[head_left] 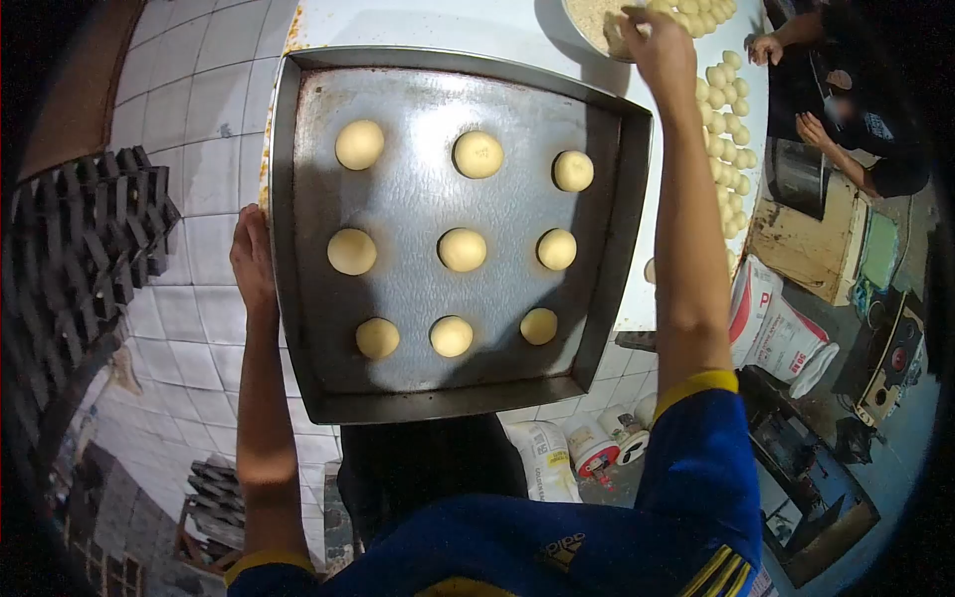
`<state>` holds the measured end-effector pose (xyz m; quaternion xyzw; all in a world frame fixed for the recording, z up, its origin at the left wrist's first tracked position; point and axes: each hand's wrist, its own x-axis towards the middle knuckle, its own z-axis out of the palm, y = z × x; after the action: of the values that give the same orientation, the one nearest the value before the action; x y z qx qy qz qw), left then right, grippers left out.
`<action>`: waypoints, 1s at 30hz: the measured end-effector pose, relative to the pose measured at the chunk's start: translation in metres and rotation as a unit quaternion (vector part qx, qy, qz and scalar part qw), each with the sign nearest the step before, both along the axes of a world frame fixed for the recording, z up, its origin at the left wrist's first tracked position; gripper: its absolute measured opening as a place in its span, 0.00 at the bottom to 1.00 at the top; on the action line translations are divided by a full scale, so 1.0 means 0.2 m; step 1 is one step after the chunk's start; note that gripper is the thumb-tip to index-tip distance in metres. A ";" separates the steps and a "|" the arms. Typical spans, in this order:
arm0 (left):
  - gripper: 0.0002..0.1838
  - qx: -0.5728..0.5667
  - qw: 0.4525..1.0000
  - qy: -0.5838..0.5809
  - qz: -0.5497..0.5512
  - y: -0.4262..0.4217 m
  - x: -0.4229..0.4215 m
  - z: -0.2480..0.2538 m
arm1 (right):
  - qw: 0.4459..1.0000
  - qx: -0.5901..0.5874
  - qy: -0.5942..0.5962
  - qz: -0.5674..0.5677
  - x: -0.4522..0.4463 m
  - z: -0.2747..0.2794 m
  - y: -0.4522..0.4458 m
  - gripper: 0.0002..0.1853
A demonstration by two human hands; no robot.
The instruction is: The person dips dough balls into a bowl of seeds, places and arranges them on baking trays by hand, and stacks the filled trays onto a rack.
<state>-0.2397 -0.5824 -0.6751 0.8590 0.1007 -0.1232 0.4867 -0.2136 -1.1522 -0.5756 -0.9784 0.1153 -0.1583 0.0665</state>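
A deep metal baking tray (398, 383) is in front of me, with several pale round dough balls (463, 250) spaced out in rows on its base. My left hand (254, 261) is closed against the tray's left wall, its fingers partly hidden. At the top, my right hand (657, 45) reaches over a bowl (577, 22) of light-brown crumbs (595, 12). Its fingers pinch a crumb-coated dough ball (618, 40), partly covered by the hand. More plain dough balls (718, 124) crowd the white table to the right of my forearm.
The tray overhangs the near side of the white table (642, 289). Across the table, a co-worker's hands (814, 131) show at the right. Sacks (776, 328) and buckets (592, 443) stand below. Dark stacked slats (90, 229) are at the left by a tiled surface.
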 end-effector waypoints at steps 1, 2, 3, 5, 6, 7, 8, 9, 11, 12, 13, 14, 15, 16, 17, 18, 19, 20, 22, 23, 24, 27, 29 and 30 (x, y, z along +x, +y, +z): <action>0.34 -0.014 1.000 0.001 -0.008 0.01 0.00 -0.01 | 1.000 0.002 0.000 -0.001 0.06 0.07 0.05 0.18; 0.34 -0.029 0.999 0.003 -0.017 0.01 -0.01 -0.01 | 0.994 0.077 0.061 -0.042 0.10 0.15 0.13 0.15; 0.34 -0.029 0.999 0.004 -0.017 0.01 -0.01 0.00 | 0.978 0.151 0.123 -0.082 0.13 0.19 0.17 0.15; 0.34 -0.001 1.000 -0.002 -0.025 0.01 0.00 0.02 | 0.986 0.026 0.146 -0.072 0.17 0.14 0.15 0.16; 0.34 -0.002 1.000 -0.002 -0.022 0.00 0.01 0.04 | 0.979 -0.099 0.165 -0.061 0.20 0.12 0.14 0.16; 0.34 -0.006 0.999 0.019 -0.030 0.00 0.01 0.05 | 0.980 -0.099 0.166 -0.057 0.20 0.11 0.13 0.16; 0.34 -0.009 0.999 0.039 -0.037 0.01 0.01 0.06 | 0.978 -0.076 0.180 -0.073 0.20 0.12 0.14 0.16; 0.34 -0.005 0.999 0.039 -0.032 0.00 0.01 0.05 | 0.976 -0.052 0.194 -0.088 0.21 0.12 0.15 0.17; 0.32 -0.003 1.000 0.000 -0.018 0.00 0.00 0.02 | 0.980 -0.065 0.187 -0.015 0.24 -0.11 -0.17 0.23; 0.30 0.023 0.997 -0.054 -0.045 0.03 0.00 -0.04 | 0.989 0.024 0.147 -0.006 0.24 -0.16 -0.24 0.25; 0.30 0.035 0.997 -0.054 -0.031 0.05 0.01 -0.02 | 0.993 0.048 0.095 0.055 0.19 -0.05 -0.04 0.25; 0.29 0.064 0.996 -0.045 -0.053 0.04 0.02 0.01 | 0.980 0.150 0.130 0.016 0.20 0.00 0.01 0.23; 0.29 0.091 0.992 -0.035 -0.075 0.02 0.02 0.04 | 0.967 0.228 0.102 0.058 0.18 0.04 0.16 0.20; 0.29 0.098 0.993 -0.033 -0.064 0.01 0.03 0.05 | 0.945 0.303 0.076 0.097 0.14 0.07 0.32 0.17; 0.29 0.089 0.994 -0.032 -0.059 0.00 0.03 0.07 | 0.930 0.333 0.064 0.140 0.09 0.06 0.49 0.17; 0.29 0.078 0.995 -0.030 -0.055 0.00 0.03 0.08 | 0.923 0.339 0.090 0.160 0.05 0.10 0.71 0.16; 0.29 0.082 0.995 -0.028 -0.050 0.00 0.03 0.09 | 0.907 0.355 0.134 0.181 0.00 0.11 0.90 0.15; 0.28 0.088 0.995 -0.011 -0.046 -0.01 0.03 0.10 | 0.911 0.353 0.128 0.172 -0.04 0.09 1.09 0.12; 0.28 0.094 0.995 0.006 -0.038 0.00 0.04 0.08 | 0.939 0.210 0.068 0.265 -0.07 0.03 1.31 0.07; 0.27 0.101 0.993 -0.034 -0.045 0.00 0.03 0.04 | 0.945 0.181 0.053 0.269 -0.07 -0.03 1.38 0.08; 0.27 0.108 0.990 -0.073 -0.053 0.00 0.02 0.04 | 0.947 0.159 0.044 0.276 -0.07 -0.08 1.42 0.08; 0.27 0.107 0.993 -0.037 -0.026 -0.02 0.02 0.09 | 0.947 0.115 0.019 0.298 -0.11 -0.16 1.45 0.08; 0.27 0.103 0.993 -0.043 -0.034 -0.01 0.02 0.08 | 0.945 0.090 0.001 0.314 -0.15 -0.14 1.44 0.09; 0.27 0.099 0.993 -0.050 -0.044 -0.01 0.02 0.08 | 0.943 0.091 0.022 0.320 -0.18 -0.11 1.45 0.10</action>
<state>-0.2352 -0.5844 -0.6582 0.9118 0.0498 -0.0906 0.3973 -0.2492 -0.8631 -0.5972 -0.9568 -0.1881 -0.0961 0.2000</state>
